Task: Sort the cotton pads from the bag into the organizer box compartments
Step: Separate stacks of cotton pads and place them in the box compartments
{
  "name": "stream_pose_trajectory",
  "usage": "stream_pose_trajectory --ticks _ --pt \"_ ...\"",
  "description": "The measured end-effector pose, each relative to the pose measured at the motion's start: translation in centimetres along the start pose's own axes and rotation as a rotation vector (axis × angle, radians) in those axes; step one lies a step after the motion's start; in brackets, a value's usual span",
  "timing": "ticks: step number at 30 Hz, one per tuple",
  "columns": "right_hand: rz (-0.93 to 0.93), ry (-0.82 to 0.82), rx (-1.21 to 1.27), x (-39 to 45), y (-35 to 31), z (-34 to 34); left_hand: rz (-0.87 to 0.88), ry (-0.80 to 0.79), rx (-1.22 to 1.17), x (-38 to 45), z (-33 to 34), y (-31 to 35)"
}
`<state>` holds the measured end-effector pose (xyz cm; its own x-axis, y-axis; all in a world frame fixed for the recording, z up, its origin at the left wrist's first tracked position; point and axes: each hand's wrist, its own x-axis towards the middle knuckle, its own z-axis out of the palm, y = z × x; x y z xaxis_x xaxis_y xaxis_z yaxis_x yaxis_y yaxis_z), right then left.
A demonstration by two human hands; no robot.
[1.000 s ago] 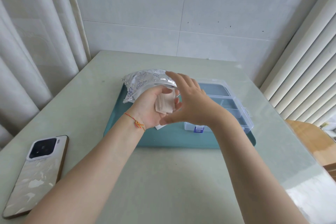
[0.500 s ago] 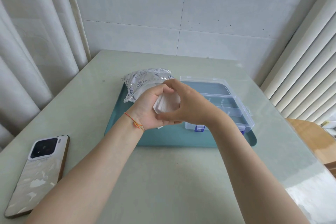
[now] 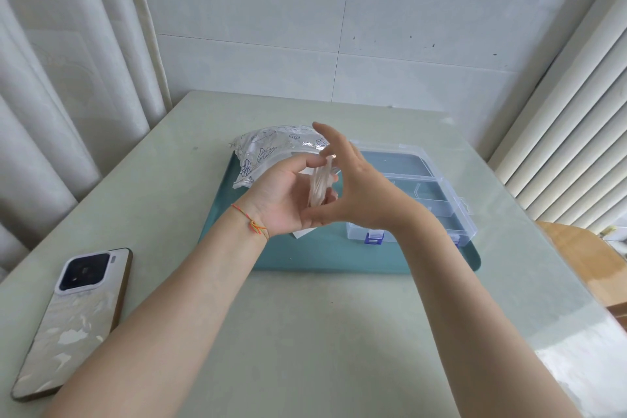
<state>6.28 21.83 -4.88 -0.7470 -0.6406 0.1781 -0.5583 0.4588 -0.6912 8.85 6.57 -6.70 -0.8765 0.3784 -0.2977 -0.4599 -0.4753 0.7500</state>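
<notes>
**Pads held edge-on between two hands above the tray**

Head view: the left hand [image 3: 283,198] and right hand [image 3: 356,195] meet over the teal tray [image 3: 325,256]. Between them stands a thin stack of cotton pads [image 3: 319,185], seen edge-on and blurred, so the count is unclear. The left fingers curl around it, while the right thumb touches its lower end; the right fingers are spread and straight. The printed bag [image 3: 271,149] lies at the tray's far left, partly hidden behind the hands. The clear organizer box [image 3: 417,190] sits open on the tray's right, its near-left corner covered by the right wrist; its compartments' contents are hard to make out. A phone [image 3: 73,319] lies face down at the table's [image 3: 305,349] left.
</notes>
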Motion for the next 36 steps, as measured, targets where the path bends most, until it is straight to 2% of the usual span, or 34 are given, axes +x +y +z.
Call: stream_pose_trajectory --ticks 4,11,16,21,25,28,30,34,36 --pt "-0.001 0.0 0.093 0.3 -0.1 0.5 0.006 -0.008 0.02 -0.1 0.4 0.0" --pt "-0.013 0.037 0.114 0.5 0.1 0.6 0.099 -0.033 0.018 -0.4 0.8 -0.2" --pt "-0.021 0.14 0.124 0.5 -0.2 0.6 0.112 -0.062 -0.077 -0.3 0.5 -0.2" --pt "-0.035 0.0 0.063 0.3 -0.3 0.5 0.169 -0.162 -0.043 -0.5 0.5 -0.1" --pt "-0.039 0.123 0.067 0.4 -0.1 0.4 0.11 -0.06 -0.036 -0.6 0.8 0.0" --pt "-0.026 0.09 0.072 0.5 0.3 0.3 0.116 0.008 -0.035 -0.7 1.1 -0.1" --pt "-0.015 0.054 0.051 0.5 0.3 0.4 0.109 -0.014 -0.037 -0.6 1.1 -0.1" --pt "-0.037 0.131 0.051 0.4 0.2 0.3 0.115 -0.037 -0.054 -0.2 0.6 -0.2" --pt "-0.039 0.105 0.044 0.3 0.0 0.2 0.128 -0.043 -0.051 -0.1 0.4 -0.3"
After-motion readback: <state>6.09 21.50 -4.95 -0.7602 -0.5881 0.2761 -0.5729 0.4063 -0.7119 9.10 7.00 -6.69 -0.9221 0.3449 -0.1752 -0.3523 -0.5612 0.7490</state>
